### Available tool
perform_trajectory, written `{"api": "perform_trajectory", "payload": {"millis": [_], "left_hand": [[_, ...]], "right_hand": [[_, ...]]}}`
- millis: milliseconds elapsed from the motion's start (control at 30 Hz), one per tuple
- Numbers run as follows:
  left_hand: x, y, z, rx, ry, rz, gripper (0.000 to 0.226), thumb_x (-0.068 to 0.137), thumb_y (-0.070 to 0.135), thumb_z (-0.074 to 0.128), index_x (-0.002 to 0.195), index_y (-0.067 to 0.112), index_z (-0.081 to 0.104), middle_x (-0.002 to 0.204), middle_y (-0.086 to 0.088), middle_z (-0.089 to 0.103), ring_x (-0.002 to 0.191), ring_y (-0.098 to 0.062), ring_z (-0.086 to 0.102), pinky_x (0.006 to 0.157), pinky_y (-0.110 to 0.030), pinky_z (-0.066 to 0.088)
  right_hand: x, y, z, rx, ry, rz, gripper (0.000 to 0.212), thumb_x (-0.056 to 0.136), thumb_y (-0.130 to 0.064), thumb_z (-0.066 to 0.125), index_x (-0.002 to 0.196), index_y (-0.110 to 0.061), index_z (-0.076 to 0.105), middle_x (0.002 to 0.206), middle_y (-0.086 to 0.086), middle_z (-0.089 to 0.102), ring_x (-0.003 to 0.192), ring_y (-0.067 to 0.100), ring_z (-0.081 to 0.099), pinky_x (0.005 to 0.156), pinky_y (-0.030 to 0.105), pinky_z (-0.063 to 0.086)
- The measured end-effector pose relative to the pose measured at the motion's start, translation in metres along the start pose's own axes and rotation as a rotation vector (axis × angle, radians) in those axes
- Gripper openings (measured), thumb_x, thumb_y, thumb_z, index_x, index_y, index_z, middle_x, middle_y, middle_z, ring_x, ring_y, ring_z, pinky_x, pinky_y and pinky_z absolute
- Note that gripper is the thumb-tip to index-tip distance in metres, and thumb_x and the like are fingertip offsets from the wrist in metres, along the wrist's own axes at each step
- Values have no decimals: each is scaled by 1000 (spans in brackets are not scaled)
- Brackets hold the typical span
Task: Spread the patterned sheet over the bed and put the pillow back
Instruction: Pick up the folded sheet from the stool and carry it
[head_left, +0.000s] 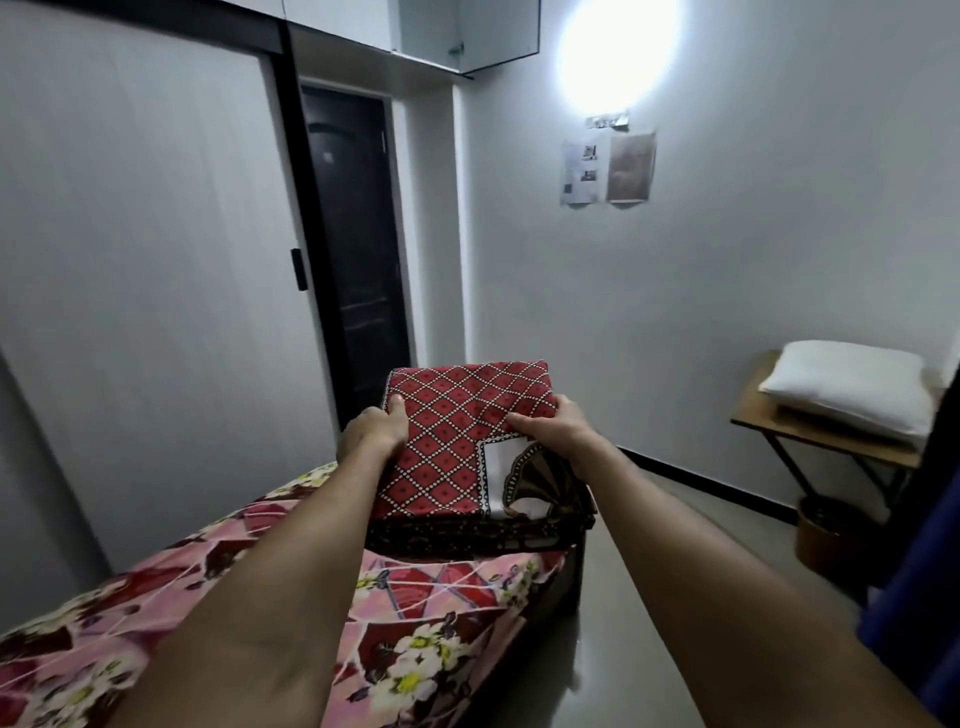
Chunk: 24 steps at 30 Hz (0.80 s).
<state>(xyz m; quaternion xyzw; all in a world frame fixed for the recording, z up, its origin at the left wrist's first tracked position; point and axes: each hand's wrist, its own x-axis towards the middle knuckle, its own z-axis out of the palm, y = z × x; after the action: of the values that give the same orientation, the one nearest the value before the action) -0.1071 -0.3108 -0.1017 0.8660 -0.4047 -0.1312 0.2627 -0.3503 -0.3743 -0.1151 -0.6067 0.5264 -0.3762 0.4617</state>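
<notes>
Left grip (375, 427), right grip (555, 423) around sheet (467, 405)

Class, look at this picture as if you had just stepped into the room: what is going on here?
A person grips the folded patterned sheet at the far end of the bed, left hand on its left edge, right hand on its right. It is not yet spread; the bed shows a pink floral cover. The pillow lies on a small table by the wall.
</notes>
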Motion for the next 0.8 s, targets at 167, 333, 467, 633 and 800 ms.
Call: {"api": "perform_trajectory", "payload": {"millis": [167, 333, 467, 633, 800], "left_hand": [[22, 50, 37, -23, -58, 102, 74, 100, 63, 19, 133, 10, 58, 132, -15, 62, 120, -36, 58, 101, -44, 46], [53, 98, 67, -29, -96, 166, 73, 101, 62, 21, 134, 8, 57, 133, -15, 61, 121, -36, 57, 98, -42, 44], [90, 130, 83, -25, -116, 218, 74, 101, 62, 21, 134, 8, 58, 135, -16, 60, 124, -36, 55, 99, -42, 44], [136, 170, 97, -12, -137, 282, 73, 101, 61, 21, 135, 7, 56, 137, -17, 59, 126, -37, 54, 100, -42, 43], [171, 200, 120, -4, -173, 338, 73, 102, 60, 21, 134, 4, 56, 137, -18, 58, 127, -37, 54, 101, -42, 43]], "right_hand": [[30, 17, -44, -30, 98, 46, 86, 42, -61, 88, 116, -26, 60, 106, -3, 73, 96, 20, 72, 93, 42, 58], [66, 23, -76, -43, 193, 53, 90, 38, -65, 85, 116, -27, 62, 105, -4, 74, 95, 19, 72, 91, 42, 59], [100, 19, -89, -50, 256, 53, 87, 42, -64, 86, 116, -27, 61, 106, -4, 73, 96, 20, 72, 92, 42, 58], [140, 15, -97, -60, 326, 47, 81, 50, -60, 87, 117, -24, 62, 106, -3, 73, 96, 19, 71, 93, 42, 58], [174, 19, -107, -53, 378, 71, 83, 45, -62, 86, 115, -25, 61, 106, -3, 72, 98, 20, 71, 94, 43, 57]]}}
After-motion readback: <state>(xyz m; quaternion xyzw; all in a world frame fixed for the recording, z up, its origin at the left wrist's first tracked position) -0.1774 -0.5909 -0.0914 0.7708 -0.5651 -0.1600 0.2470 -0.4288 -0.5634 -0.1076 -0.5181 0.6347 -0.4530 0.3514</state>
